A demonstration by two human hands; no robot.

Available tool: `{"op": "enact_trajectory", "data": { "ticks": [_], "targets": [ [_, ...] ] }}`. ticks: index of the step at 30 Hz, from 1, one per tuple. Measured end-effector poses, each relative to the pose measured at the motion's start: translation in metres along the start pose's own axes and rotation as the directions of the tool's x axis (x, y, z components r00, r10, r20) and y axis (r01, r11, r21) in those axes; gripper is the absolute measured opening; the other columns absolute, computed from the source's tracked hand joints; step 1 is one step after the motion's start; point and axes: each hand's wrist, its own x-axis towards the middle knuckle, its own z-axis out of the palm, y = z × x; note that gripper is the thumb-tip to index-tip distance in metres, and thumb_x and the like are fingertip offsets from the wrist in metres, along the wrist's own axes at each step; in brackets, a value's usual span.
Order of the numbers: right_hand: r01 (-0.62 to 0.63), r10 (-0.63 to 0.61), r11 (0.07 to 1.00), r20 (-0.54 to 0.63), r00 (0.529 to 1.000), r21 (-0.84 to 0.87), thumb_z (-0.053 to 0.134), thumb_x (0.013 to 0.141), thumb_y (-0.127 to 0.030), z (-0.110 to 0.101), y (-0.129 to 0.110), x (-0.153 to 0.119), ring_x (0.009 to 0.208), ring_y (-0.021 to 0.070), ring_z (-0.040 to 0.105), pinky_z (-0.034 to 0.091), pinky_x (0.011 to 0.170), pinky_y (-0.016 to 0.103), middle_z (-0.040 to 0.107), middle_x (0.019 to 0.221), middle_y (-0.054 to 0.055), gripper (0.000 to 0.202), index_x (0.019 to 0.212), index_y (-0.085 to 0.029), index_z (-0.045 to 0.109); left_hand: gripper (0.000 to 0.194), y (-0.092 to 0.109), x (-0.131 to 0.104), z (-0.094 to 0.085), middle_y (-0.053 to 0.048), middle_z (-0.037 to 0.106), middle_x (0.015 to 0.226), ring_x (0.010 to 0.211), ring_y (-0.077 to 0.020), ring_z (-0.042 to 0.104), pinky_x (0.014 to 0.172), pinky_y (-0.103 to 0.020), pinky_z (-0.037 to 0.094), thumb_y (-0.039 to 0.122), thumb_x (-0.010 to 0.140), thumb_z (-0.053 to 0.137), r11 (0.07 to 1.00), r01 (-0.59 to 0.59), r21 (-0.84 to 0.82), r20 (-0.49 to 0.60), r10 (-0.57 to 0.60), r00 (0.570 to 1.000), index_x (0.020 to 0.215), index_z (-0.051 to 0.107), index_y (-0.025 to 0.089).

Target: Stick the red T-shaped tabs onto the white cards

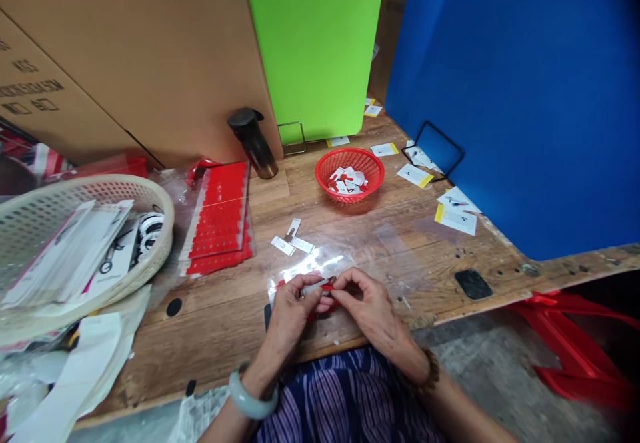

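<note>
The left hand (pixel 291 304) and right hand (pixel 373 306) meet low over the near edge of the bench (pixel 210 323). In the left grip, thumb and fingers are closed on a small white strip (pixel 314 286), which lies across the fingertips and points toward the other hand. The right grip is pinched, thumb against index finger, on a narrow red strip (pixel 327 287) at the white strip's right-hand end; the fingers cover where the two meet, so I cannot tell whether they are joined.

Both pieces sit between the hands, above a glossy clear plastic sheet (pixel 363 261) on the bench. Just beyond the hands, slightly left, three small white cards (pixel 293 237) lie in a loose cluster, apart from either grip. Farther off, a round red plastic basket (pixel 377 171) holds a heap of white and red pieces (pixel 349 179). To the left, flat red perforated sheets (pixel 218 209) lie stacked, close to a large cream basket (pixel 167 229) of printed cards (pixel 70 253).
</note>
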Motion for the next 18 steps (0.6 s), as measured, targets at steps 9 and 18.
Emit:
{"op": "enact_trajectory", "data": {
  "ticks": [9, 18],
  "targets": [
    [0.022, -0.022, 0.999, 0.004, 1.000, -0.038, 0.053, 0.077, -0.015, -0.0053, -0.0056, 0.0015, 0.068, 0.0139, 0.052, 0.041, 0.065, 0.025, 0.056, 0.069, -0.003, 0.009, 0.071, -0.021, 0.055, 0.037, -0.0002, -0.0015, -0.0038, -0.008, 0.072, 0.066, 0.058, -0.0139, 0.069, 0.061, -0.020, 0.055, 0.024, 0.067, 0.077, 0.999, 0.045, -0.007, 0.036, -0.045, 0.998, 0.097, 0.060, 0.009],
    [0.059, -0.060, 0.992, -0.003, 0.998, -0.108, 0.051, 0.079, -0.013, -0.0024, -0.0070, 0.0049, 0.065, 0.0139, 0.051, 0.040, 0.061, 0.025, 0.055, 0.069, -0.002, 0.012, 0.070, -0.021, 0.054, 0.036, -0.0030, 0.0007, -0.0066, -0.008, 0.072, 0.066, 0.056, -0.0146, 0.069, 0.058, -0.019, 0.055, 0.019, 0.067, 0.077, 0.995, 0.082, -0.056, 0.043, -0.080, 0.996, 0.097, 0.060, 0.009]
  ]
}}
